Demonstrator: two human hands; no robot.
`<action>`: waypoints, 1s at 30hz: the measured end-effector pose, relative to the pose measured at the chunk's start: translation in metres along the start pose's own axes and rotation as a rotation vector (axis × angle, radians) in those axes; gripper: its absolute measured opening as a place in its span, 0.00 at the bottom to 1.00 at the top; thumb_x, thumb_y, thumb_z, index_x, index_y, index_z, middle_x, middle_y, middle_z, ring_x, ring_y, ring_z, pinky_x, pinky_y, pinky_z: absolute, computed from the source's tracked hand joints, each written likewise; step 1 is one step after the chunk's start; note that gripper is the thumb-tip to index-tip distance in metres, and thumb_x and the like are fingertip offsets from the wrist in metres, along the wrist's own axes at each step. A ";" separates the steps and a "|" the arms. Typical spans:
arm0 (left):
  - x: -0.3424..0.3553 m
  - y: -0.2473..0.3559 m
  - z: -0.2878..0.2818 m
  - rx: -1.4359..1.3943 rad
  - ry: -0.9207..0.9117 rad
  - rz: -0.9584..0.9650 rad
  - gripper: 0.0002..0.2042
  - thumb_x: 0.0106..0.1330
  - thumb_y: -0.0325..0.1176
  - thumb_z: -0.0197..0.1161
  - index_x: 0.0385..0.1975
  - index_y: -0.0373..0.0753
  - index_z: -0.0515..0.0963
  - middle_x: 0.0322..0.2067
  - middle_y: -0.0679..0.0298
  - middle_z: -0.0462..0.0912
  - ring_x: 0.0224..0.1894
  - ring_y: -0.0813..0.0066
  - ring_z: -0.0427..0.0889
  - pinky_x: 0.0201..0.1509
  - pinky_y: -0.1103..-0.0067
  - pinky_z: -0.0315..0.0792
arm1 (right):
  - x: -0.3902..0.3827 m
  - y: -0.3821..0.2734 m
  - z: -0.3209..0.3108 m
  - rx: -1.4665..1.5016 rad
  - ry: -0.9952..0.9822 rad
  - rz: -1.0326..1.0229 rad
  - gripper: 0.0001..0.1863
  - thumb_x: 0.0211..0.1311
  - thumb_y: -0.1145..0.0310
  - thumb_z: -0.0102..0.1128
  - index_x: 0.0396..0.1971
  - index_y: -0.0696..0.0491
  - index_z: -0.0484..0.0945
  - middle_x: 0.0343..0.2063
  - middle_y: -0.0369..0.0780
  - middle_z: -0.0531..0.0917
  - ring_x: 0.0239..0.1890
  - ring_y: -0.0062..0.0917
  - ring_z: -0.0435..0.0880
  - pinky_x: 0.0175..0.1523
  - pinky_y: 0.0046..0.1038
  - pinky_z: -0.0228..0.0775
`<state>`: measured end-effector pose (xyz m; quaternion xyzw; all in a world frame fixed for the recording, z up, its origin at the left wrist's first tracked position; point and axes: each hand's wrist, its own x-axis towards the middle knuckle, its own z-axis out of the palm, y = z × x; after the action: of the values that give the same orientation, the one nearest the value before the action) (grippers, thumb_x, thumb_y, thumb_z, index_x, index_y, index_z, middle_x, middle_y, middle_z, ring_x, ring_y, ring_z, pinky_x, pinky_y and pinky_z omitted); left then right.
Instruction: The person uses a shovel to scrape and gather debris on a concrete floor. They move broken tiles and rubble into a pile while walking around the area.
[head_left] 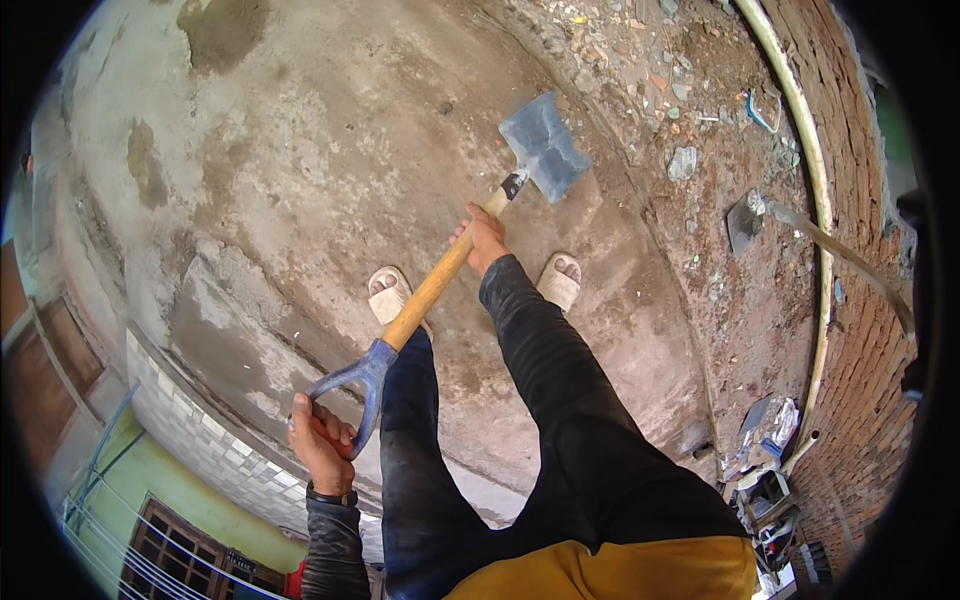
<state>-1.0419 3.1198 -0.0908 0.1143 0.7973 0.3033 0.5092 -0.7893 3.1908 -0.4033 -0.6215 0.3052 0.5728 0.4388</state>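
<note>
A shovel [432,288] with a pale wooden shaft slants across the view in front of me. My left hand [322,446] is closed round the red grip of its blue D-shaped handle, low on the left. Farther up, my right hand [484,238] wraps the shaft below the black collar. The flat grey metal blade [546,146] points away to the far right, over the concrete. No load shows on it. Whether the blade touches the ground I cannot tell.
Stained concrete [300,200] lies underfoot. Rubble [690,110] runs along the right, with a pale pipe [815,190] and a brick wall [885,330] beyond. A hoe-like tool [745,222] leans there. Clutter [770,440] stands at lower right, a tiled ledge [215,425] at lower left.
</note>
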 end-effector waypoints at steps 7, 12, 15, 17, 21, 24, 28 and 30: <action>-0.022 -0.001 -0.040 -0.048 0.003 -0.049 0.21 0.71 0.53 0.57 0.21 0.46 0.64 0.11 0.71 0.60 0.10 0.78 0.62 0.16 0.78 0.64 | -0.057 0.005 -0.014 -0.007 0.066 -0.047 0.17 0.62 0.61 0.66 0.43 0.52 0.69 0.27 0.38 0.72 0.22 0.29 0.75 0.28 0.40 0.76; -0.050 0.018 -0.061 -0.054 0.103 -0.078 0.18 0.71 0.50 0.56 0.25 0.45 0.65 0.12 0.70 0.61 0.10 0.78 0.63 0.15 0.78 0.65 | -0.141 -0.033 -0.024 0.086 -0.020 -0.024 0.12 0.64 0.63 0.65 0.37 0.51 0.71 0.22 0.36 0.71 0.19 0.27 0.73 0.24 0.37 0.73; -0.049 0.023 -0.039 -0.102 -0.247 0.027 0.18 0.71 0.48 0.57 0.25 0.41 0.67 0.13 0.66 0.68 0.11 0.76 0.67 0.20 0.75 0.70 | -0.166 -0.098 -0.043 0.190 0.031 -0.303 0.13 0.65 0.60 0.64 0.33 0.50 0.70 0.21 0.35 0.71 0.19 0.23 0.71 0.25 0.33 0.70; -0.042 0.025 -0.029 -0.095 -0.315 0.028 0.19 0.73 0.47 0.56 0.25 0.41 0.67 0.13 0.66 0.68 0.12 0.76 0.67 0.22 0.75 0.71 | -0.164 -0.117 -0.047 0.166 0.077 -0.383 0.13 0.65 0.59 0.64 0.33 0.50 0.70 0.22 0.35 0.71 0.19 0.23 0.72 0.25 0.33 0.70; -0.042 0.054 -0.085 -0.149 -0.129 -0.070 0.19 0.73 0.50 0.56 0.29 0.41 0.68 0.13 0.67 0.67 0.12 0.77 0.67 0.20 0.76 0.72 | -0.145 -0.030 -0.009 0.023 0.107 -0.186 0.16 0.64 0.59 0.66 0.39 0.50 0.68 0.25 0.38 0.72 0.21 0.27 0.74 0.25 0.35 0.73; -0.046 0.091 -0.163 -0.037 0.066 0.015 0.21 0.74 0.54 0.53 0.26 0.43 0.66 0.11 0.69 0.62 0.11 0.77 0.65 0.17 0.77 0.68 | -0.145 0.101 0.062 -0.040 -0.166 0.042 0.14 0.63 0.64 0.66 0.40 0.51 0.70 0.27 0.39 0.73 0.23 0.30 0.78 0.28 0.40 0.79; -0.021 0.132 -0.213 0.038 0.348 0.131 0.22 0.74 0.55 0.53 0.25 0.44 0.66 0.11 0.71 0.61 0.10 0.80 0.62 0.15 0.80 0.62 | -0.146 0.212 0.156 -0.069 -0.332 0.322 0.18 0.62 0.63 0.66 0.43 0.54 0.68 0.32 0.41 0.73 0.25 0.32 0.79 0.29 0.42 0.80; 0.003 0.142 -0.209 0.081 0.323 0.188 0.22 0.74 0.56 0.54 0.24 0.45 0.66 0.11 0.72 0.60 0.10 0.81 0.61 0.14 0.81 0.61 | -0.136 0.227 0.187 -0.074 -0.295 0.300 0.20 0.62 0.64 0.66 0.46 0.53 0.65 0.33 0.41 0.73 0.25 0.32 0.79 0.31 0.42 0.81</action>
<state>-1.2452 3.1564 0.0544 0.1585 0.8659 0.3317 0.3393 -1.0940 3.2441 -0.3069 -0.4943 0.3054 0.7273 0.3652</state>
